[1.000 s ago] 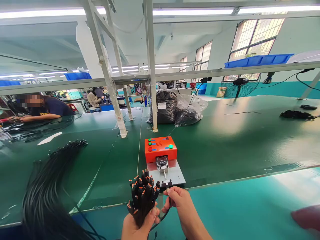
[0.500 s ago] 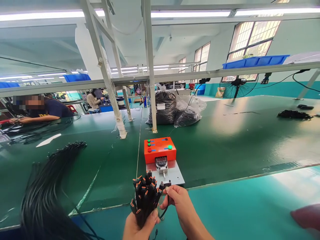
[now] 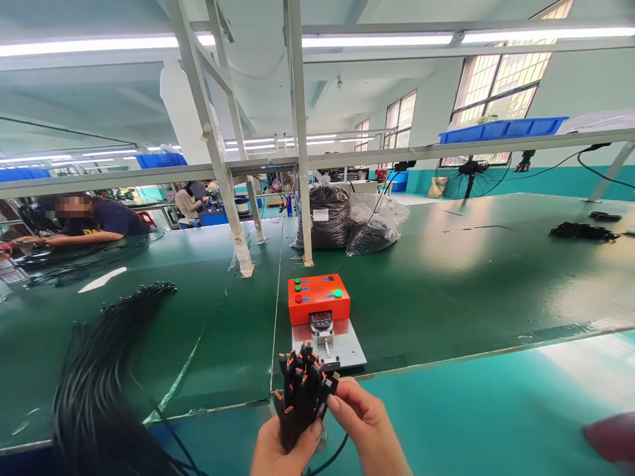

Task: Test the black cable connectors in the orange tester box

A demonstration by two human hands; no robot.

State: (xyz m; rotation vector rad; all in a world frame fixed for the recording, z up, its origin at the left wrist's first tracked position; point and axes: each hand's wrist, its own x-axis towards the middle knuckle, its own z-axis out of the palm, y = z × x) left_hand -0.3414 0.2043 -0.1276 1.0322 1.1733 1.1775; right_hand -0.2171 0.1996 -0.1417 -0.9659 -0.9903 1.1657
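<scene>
My left hand [image 3: 288,439] is wrapped around a bunch of black cables [image 3: 302,396], their plug ends pointing up and several tips orange. My right hand [image 3: 364,420] pinches one black cable by its plug [image 3: 333,383], which has a bare metal tip, right beside the bunch. Its cord curves down below the hands. Just beyond them stands an orange box [image 3: 320,297] with green and red buttons. A round digital gauge [image 3: 321,322] sits in front of it on a metal plate [image 3: 352,344].
A thick bundle of black cables [image 3: 99,370] lies on the green table [image 3: 446,284] at left. Shelf posts [image 3: 302,198] and filled plastic bags [image 3: 327,215] stand behind the box. Another person [image 3: 109,218] leans on the table at far left. Black coils [image 3: 583,231] lie at right.
Both hands have shifted slightly down and right. My right hand has brought its plug from the fixture's front edge closer against the bunch. The view has tilted up a little.
</scene>
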